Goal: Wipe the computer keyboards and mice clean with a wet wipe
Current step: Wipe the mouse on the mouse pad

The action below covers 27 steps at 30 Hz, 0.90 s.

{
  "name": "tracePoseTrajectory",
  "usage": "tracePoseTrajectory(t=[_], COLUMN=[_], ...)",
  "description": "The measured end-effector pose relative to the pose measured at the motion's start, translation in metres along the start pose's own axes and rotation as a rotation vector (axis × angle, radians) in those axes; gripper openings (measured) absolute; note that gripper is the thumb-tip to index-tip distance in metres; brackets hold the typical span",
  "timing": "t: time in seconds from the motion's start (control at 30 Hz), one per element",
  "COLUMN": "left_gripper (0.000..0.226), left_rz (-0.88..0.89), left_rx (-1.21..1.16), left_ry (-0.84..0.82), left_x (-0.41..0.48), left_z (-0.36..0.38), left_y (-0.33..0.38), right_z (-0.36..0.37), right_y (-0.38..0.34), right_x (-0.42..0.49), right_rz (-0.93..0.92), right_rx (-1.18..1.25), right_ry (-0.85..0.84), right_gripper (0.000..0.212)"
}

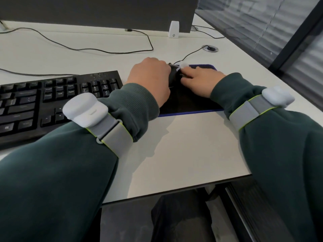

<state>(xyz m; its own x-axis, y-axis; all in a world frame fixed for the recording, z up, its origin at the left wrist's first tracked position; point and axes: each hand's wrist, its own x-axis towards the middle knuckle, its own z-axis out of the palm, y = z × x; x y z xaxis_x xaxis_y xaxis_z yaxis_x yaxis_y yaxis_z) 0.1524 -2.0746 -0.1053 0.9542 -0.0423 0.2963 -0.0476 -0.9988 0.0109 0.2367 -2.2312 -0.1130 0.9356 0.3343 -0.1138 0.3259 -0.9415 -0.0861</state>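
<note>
A black wired mouse (174,74) sits at the far end of a black mouse pad with a blue edge (188,102). My left hand (150,79) grips the mouse from its left side and hides most of it. My right hand (201,81) pinches a small white wet wipe (183,65) against the top of the mouse. A black keyboard (52,100) lies to the left on the white desk (183,145), partly covered by my left sleeve.
A dark monitor (97,13) stands at the back with cables trailing across the desk. A small white device (173,29) stands by the monitor, and a cable grommet (210,48) lies behind the pad. Glass partitions with blinds run along the right. The desk's front edge is near.
</note>
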Motion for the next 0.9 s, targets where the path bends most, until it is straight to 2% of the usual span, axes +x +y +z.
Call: tracePoseTrajectory(t=[0.1, 0.2, 0.33, 0.4, 0.5, 0.67, 0.8, 0.9], left_gripper=[0.029, 0.029, 0.035, 0.037, 0.040, 0.038, 0.038, 0.027], left_rz=[0.031, 0.049, 0.069, 0.046, 0.034, 0.142, 0.165, 0.129], left_rx=[-0.006, -0.065, -0.091, -0.102, -0.102, -0.117, -0.084, -0.053], left_ry=[0.007, 0.009, 0.015, 0.023, 0.026, 0.006, -0.025, -0.092], left_x=[-0.001, -0.003, -0.005, -0.004, -0.002, -0.004, -0.015, -0.033], left_z=[0.001, 0.001, 0.002, 0.003, 0.005, 0.000, -0.002, 0.000], left_y=[0.002, 0.005, 0.007, 0.007, 0.008, 0.013, 0.015, 0.016], right_z=[-0.002, -0.004, 0.000, -0.006, -0.008, -0.020, -0.016, -0.013], right_y=[0.003, 0.011, -0.005, -0.008, 0.007, 0.006, -0.001, 0.005], right_x=[-0.001, -0.001, -0.003, -0.006, -0.008, -0.011, -0.041, -0.066], right_rz=[0.112, 0.246, 0.062, 0.101, 0.185, 0.166, 0.089, 0.111], right_rx=[-0.101, -0.078, 0.022, 0.027, -0.019, -0.089, -0.041, -0.067], right_ry=[0.025, 0.065, -0.002, -0.023, 0.048, 0.016, 0.014, -0.015], right_gripper=[0.043, 0.048, 0.051, 0.046, 0.041, 0.034, 0.049, 0.052])
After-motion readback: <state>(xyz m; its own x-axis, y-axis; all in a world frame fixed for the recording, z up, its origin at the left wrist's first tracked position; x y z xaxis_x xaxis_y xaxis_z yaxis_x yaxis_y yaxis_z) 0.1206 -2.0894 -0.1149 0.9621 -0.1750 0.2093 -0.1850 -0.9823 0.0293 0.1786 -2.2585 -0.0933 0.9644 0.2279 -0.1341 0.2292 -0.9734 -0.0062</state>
